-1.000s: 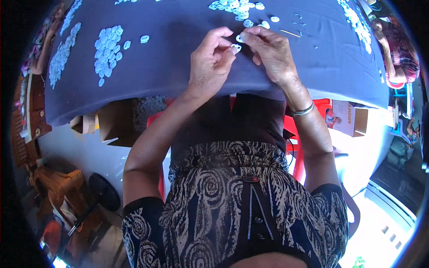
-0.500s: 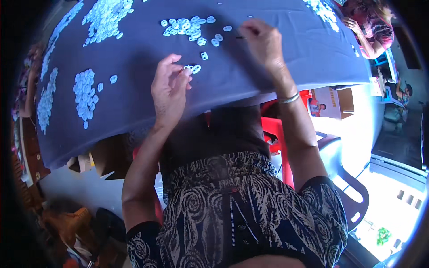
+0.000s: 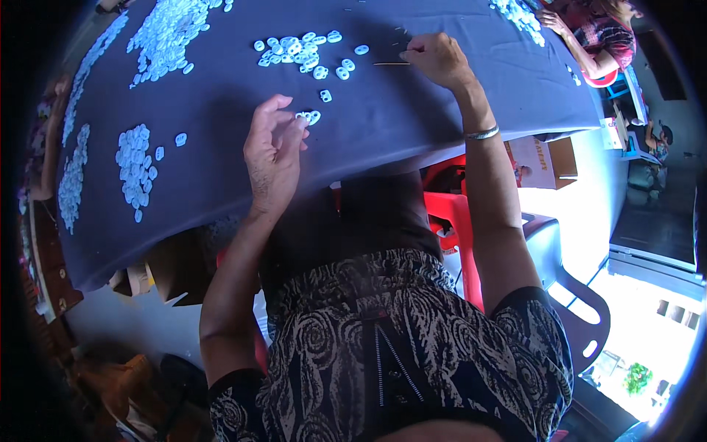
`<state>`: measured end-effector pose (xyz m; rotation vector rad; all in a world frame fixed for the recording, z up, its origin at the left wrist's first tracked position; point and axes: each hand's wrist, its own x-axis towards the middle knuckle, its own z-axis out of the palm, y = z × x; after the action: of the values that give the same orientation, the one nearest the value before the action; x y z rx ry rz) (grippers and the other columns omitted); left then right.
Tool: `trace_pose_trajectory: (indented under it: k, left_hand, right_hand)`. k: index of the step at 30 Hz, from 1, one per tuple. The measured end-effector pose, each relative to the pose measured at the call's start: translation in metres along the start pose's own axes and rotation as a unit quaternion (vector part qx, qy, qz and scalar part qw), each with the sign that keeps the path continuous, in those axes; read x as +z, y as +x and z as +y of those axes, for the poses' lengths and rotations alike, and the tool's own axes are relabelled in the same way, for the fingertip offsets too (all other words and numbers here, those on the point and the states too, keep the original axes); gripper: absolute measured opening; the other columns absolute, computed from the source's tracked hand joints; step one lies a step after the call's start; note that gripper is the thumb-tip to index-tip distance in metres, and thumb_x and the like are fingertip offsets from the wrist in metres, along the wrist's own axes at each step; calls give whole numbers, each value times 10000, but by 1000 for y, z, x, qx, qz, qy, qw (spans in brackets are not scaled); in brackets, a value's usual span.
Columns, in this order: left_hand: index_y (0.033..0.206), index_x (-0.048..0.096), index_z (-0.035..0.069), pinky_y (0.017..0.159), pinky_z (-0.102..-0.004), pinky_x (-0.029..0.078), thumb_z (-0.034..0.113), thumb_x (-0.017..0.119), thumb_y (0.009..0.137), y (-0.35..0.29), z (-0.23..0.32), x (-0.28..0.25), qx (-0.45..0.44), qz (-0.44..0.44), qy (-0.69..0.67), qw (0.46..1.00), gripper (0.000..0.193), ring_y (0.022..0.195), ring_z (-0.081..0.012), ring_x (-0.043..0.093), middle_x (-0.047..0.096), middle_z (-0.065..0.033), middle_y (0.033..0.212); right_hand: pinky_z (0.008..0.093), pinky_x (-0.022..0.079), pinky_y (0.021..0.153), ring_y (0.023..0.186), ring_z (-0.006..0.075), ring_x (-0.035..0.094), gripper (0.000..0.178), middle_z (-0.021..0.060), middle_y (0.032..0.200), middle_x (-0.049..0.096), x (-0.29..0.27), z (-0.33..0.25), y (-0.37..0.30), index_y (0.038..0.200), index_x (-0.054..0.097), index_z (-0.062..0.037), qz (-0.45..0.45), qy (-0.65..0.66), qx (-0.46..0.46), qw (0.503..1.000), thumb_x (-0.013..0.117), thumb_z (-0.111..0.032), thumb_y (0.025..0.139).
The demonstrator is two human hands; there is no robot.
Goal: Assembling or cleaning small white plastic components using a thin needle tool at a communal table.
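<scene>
My left hand point(image 3: 274, 151) hovers above the near edge of the dark tablecloth, its thumb and forefinger pinching a small white two-hole plastic piece point(image 3: 314, 116). A second white bit shows right beside that piece, partly covered by the fingertips. Farther right, my right hand point(image 3: 440, 62) is closed in a pinch low over the cloth; whatever lies between its fingertips is too small to make out. Close to these fingertips is a thin gold-coloured stick point(image 3: 391, 64). One white piece point(image 3: 325, 96) lies alone between the hands and a loose cluster of similar pieces point(image 3: 293, 53).
Larger heaps of white pieces point(image 3: 171, 40) cover the table's left side, with a smaller pile point(image 3: 135, 163) nearer me. Another heap point(image 3: 518, 20) lies far right, beside a seated person point(image 3: 600, 44). A red chair point(image 3: 451, 210) and an open cardboard box point(image 3: 563, 162) stand below the table edge.
My right hand has come to a steadier pinch near the gold-coloured stick, after a blurred motion. The left hand keeps its pinch on the white piece. The view has shifted slightly.
</scene>
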<state>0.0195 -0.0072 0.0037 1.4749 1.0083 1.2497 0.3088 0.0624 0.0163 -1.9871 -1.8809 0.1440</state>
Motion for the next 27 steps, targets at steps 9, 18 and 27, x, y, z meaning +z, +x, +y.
trace_pose_trajectory:
  k: [9,18,27]
  left_hand:
    - [1111,510,35,564,-194,455,20,602,844,1,-5,1,11,7,1,1000,283,674,-56,534,565,-35,826]
    - [1129,496,41,560,-196,458,-7,601,836,1,-7,1,28,7,-12,1000,314,675,-58,553,582,-36,805]
    - [1185,467,44,588,-197,479,35,592,865,1,-13,-3,52,-22,30,998,343,733,-74,577,590,-36,846]
  right_hand:
    - [202,386,544,645,50,476,109,-19,733,556,-3,-63,-28,892,611,-33,-83,416,-71,903,604,-138,865]
    - [184,392,554,649,47,471,134,4,820,589,30,-112,-44,962,639,-36,-217,530,-87,815,598,-138,887]
    - [180,383,525,607,30,451,186,-33,743,561,34,-113,-50,964,650,-43,-192,512,-114,830,609,-205,882]
